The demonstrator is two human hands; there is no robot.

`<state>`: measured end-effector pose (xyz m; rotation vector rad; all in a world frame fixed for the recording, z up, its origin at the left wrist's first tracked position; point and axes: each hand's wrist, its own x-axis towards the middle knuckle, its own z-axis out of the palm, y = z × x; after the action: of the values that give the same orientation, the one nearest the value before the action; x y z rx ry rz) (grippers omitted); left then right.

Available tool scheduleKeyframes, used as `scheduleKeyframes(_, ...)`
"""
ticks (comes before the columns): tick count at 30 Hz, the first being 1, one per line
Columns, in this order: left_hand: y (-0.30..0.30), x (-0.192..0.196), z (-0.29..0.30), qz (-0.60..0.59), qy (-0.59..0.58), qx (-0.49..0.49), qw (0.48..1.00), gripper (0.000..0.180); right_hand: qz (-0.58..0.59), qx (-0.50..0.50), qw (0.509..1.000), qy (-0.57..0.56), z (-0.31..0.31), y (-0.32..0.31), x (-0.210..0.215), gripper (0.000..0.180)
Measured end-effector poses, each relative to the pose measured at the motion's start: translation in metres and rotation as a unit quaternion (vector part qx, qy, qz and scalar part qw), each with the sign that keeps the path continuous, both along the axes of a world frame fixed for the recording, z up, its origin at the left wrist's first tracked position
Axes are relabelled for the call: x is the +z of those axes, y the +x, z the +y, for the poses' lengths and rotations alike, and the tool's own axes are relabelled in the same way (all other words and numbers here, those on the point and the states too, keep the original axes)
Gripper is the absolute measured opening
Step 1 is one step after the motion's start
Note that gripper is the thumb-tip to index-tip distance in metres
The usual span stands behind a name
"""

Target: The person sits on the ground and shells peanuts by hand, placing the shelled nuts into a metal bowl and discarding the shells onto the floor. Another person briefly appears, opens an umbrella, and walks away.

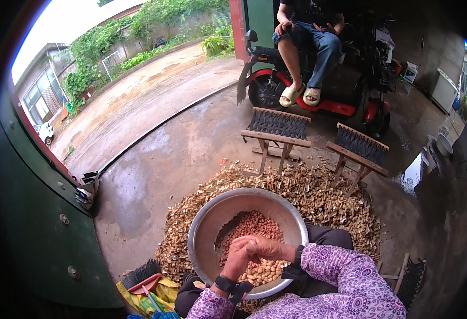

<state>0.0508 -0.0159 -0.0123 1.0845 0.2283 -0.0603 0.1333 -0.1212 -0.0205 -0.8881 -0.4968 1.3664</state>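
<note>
A wide metal basin (203, 228) sits before me, between my knees. Red-skinned shelled peanuts (255, 225) fill its far part, and pale unshelled peanuts (264, 272) lie in the near part. Above them my left hand (236, 260) and my right hand (269, 248) meet, both with fingers closed and pressed together. Whatever they pinch between them is hidden by the fingers. Dark bands circle both wrists below patterned purple sleeves.
Peanut shells (318, 194) spread over the floor around the basin. Two folding stools (278, 127) stand beyond them. A person (310, 45) sits on a red electric scooter (339, 107). A brush (143, 276) lies at lower left, beside a green door (36, 212).
</note>
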Motion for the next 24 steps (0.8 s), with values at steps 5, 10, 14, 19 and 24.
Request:
scheduleKeyframes(5,0.004,0.005,-0.006,0.002,-0.015,-0.001,1.0,0.017,-0.01,-0.005,1.0,-0.023,-0.007,0.002,0.01,0.056)
scheduleKeyframes(10,0.004,0.006,-0.009,-0.073,0.07,0.062,0.993,0.015,-0.03,-0.051,0.998,-0.02,-0.001,0.001,0.018,0.04)
scheduleKeyframes(14,0.001,0.004,-0.002,-0.099,0.146,0.059,0.983,0.016,-0.165,-0.058,0.984,-0.029,0.005,-0.001,0.023,0.036)
scheduleKeyframes(19,0.008,-0.022,-0.01,-0.165,0.123,0.084,0.975,0.017,-0.099,-0.069,0.99,-0.067,-0.002,-0.005,0.015,0.036)
scheduleKeyframes(24,0.001,-0.004,-0.012,-0.057,-0.024,0.061,0.996,0.025,-0.05,-0.106,0.992,-0.042,0.001,-0.006,0.013,0.046)
